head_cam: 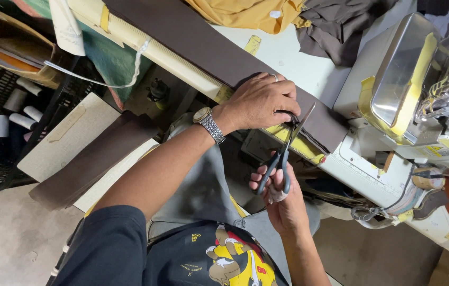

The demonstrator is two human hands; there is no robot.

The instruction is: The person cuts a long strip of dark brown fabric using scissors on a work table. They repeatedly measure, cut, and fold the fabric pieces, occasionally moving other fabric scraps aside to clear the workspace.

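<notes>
Scissors with dark grey handles and long steel blades [287,145] sit in the right hand [282,198], fingers through the loops, blades parted, tips pointing up and away toward the table edge. Long dark brown strip of fabric [219,53] lies flat on the white sewing table [293,61], its long axis running diagonally from upper left to lower right; the near end is by the blades. Left hand [260,100] rests palm down on that end, fingers curled, pinning the strip just above the scissors, almost touching the blades. Left hand is nearer the strip; right hand sits below the table edge. Silver sewing machine [404,79] stands well right; a second brown strip [94,159] lies on a board lower left
</notes>
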